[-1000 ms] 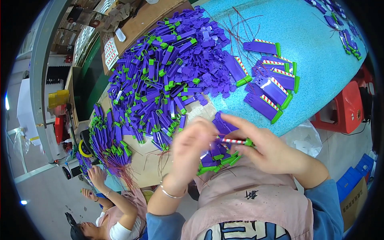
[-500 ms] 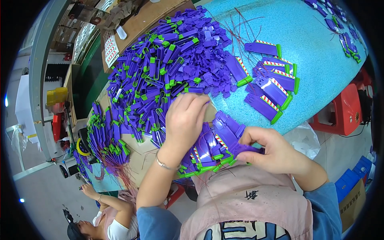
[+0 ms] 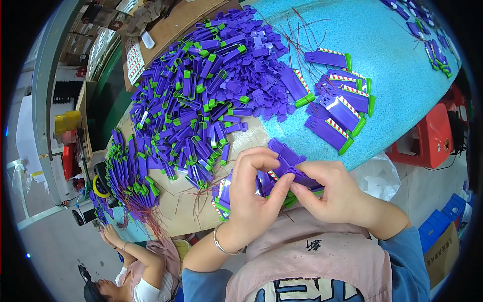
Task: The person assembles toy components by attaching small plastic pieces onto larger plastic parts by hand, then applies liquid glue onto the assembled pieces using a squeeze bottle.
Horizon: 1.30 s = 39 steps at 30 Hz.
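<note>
Head view: both hands meet over a small purple part

The right hand [image 3: 337,194] pinches a purple plastic piece [image 3: 303,179] between thumb and fingers, just above the apron. The left hand [image 3: 251,194] is curled against it from the other side, thumbs almost meeting; whether it grips anything, I cannot tell. The held piece is glossy and slim, partly covered by the fingers. Beneath the hands lie purple pieces with green ends and red-and-white striped stickers [image 3: 223,194]; another flat purple part [image 3: 286,152] sits just beyond the fingertips. Ahead of the left hand, a broad heap of purple and green parts [image 3: 201,105] covers a beige sheet [image 3: 257,135]. Beyond the right hand, striped pieces [image 3: 328,135] with thin red wires rest on a speckled blue tabletop [image 3: 402,85]. Farther off, right of the right hand, stands a red stool [image 3: 427,141]; well left of the left hand, a co-worker [image 3: 148,274] sits.
</note>
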Available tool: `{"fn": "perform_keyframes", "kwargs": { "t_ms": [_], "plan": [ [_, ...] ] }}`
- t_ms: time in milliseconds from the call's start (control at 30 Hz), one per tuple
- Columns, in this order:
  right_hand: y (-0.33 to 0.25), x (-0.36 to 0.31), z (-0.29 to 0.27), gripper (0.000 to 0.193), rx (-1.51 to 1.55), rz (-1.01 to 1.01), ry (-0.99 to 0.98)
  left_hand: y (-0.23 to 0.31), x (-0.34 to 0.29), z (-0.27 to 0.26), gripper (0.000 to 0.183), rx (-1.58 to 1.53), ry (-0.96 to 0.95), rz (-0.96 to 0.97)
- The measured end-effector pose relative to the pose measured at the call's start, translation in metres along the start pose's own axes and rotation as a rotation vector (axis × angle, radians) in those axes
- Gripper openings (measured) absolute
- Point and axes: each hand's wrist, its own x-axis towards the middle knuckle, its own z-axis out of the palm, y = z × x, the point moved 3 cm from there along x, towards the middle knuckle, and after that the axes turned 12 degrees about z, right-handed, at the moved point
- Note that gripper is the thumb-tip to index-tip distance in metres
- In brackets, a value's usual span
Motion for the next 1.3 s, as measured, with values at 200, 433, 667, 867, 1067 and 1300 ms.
{"fn": "perform_keyframes", "kwargs": {
  "t_ms": [200, 433, 667, 867, 1067, 1300],
  "plan": [
    [0.002, -0.002, -0.004, 0.011, -0.04, 0.015, 0.019, -0.004, -0.003, 0.003, 0.009, -0.114, -0.255, -0.124],
    [0.001, 0.007, -0.016, 0.015, -0.08, -0.128, 0.04, -0.002, -0.003, -0.003, 0.007, 0.053, -0.154, -0.34],
    [0.009, 0.017, -0.068, 0.045, -0.713, 0.01, 0.6, -0.033, 0.003, -0.041, 0.015, 0.933, -0.061, 0.174],
    [0.012, 0.022, -0.064, 0.052, -0.534, 0.041, 0.554, -0.036, 0.005, -0.049, 0.02, 1.138, -0.146, 0.068],
    [0.022, 0.008, -0.042, 0.031, 0.297, -0.011, 0.141, -0.027, 0.012, -0.049, 0.015, 0.865, 0.023, 0.256],
    [-0.001, 0.001, -0.006, 0.016, 0.719, 0.265, -0.296, -0.007, -0.005, -0.019, 0.018, -0.058, -0.296, -0.125]
  ]
}}
